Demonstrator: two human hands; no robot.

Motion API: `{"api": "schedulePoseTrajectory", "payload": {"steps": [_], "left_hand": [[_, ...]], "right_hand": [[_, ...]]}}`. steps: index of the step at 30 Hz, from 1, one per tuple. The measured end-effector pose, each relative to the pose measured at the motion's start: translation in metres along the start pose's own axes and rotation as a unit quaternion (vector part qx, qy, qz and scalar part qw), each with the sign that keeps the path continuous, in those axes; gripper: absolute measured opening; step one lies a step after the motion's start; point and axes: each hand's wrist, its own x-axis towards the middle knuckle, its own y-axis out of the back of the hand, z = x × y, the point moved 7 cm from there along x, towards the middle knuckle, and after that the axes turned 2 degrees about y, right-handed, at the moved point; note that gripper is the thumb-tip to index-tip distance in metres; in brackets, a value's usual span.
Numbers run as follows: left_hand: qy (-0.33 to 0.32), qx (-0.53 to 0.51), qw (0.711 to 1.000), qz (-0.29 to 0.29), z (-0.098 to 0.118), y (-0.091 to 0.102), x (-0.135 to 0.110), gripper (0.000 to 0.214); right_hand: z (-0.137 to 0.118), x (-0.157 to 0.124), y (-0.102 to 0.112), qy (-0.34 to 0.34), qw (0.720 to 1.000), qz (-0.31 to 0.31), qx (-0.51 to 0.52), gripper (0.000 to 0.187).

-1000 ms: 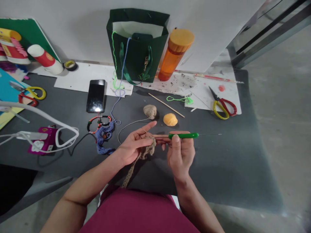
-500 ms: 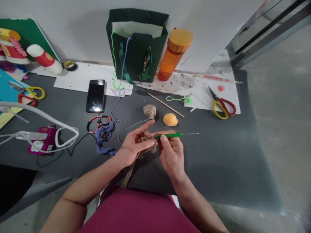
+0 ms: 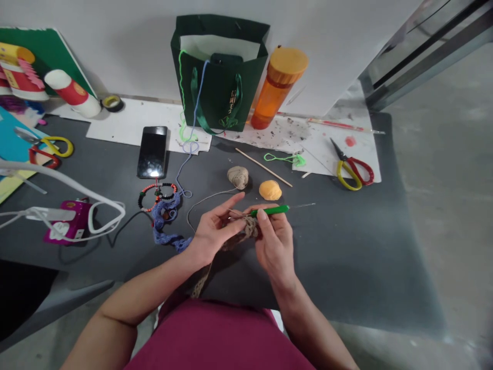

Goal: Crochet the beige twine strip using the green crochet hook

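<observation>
My right hand [image 3: 275, 239] grips a crochet hook [image 3: 275, 209] by its green handle; a thin metal end sticks out to the right, and the other end meets the yarn work. Between the thumb and fingers of my left hand [image 3: 211, 231] is a piece of beige crochet [image 3: 251, 226], its index finger stretched forward. A strip of that crochet hangs down toward the table's front edge. Beyond my hands lies a ball of beige yarn [image 3: 238, 177], its strand curving left and back to my left hand. A yellow ball [image 3: 270, 190] rests beside it.
Blue crochet [image 3: 165, 226] and a beaded bracelet [image 3: 146, 198] lie left, near a phone [image 3: 152, 152] and a purple box with white cables [image 3: 71, 221]. At the back stand a green paper bag [image 3: 219, 92] and an orange bottle [image 3: 275, 90]. Scissors [image 3: 354, 169] lie right, a wooden stick [image 3: 264, 167] mid-table.
The hook has tilted slightly, its right end rising. The beige crochet has shifted a little to the right between my fingers, and both hands stay close together.
</observation>
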Motion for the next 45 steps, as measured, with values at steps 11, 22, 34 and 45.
{"api": "schedulePoseTrajectory", "payload": {"steps": [11, 22, 34, 45], "left_hand": [[0.03, -0.024, 0.999, -0.02, -0.009, -0.004, -0.001, 0.062], [0.078, -0.069, 0.993, -0.049, -0.003, -0.005, 0.004, 0.053], [0.076, -0.038, 0.994, -0.07, -0.003, -0.005, 0.004, 0.045], [-0.23, 0.295, 0.926, 0.061, 0.04, 0.002, -0.013, 0.039]], "right_hand": [[0.002, -0.004, 0.005, -0.06, 0.995, 0.06, -0.047, 0.029], [-0.008, 0.003, 0.005, -0.057, 0.998, 0.016, -0.009, 0.029], [-0.029, 0.004, 0.005, 0.06, 0.99, -0.076, -0.103, 0.018], [-0.053, -0.013, -0.012, 0.356, 0.884, -0.129, -0.273, 0.023]]}}
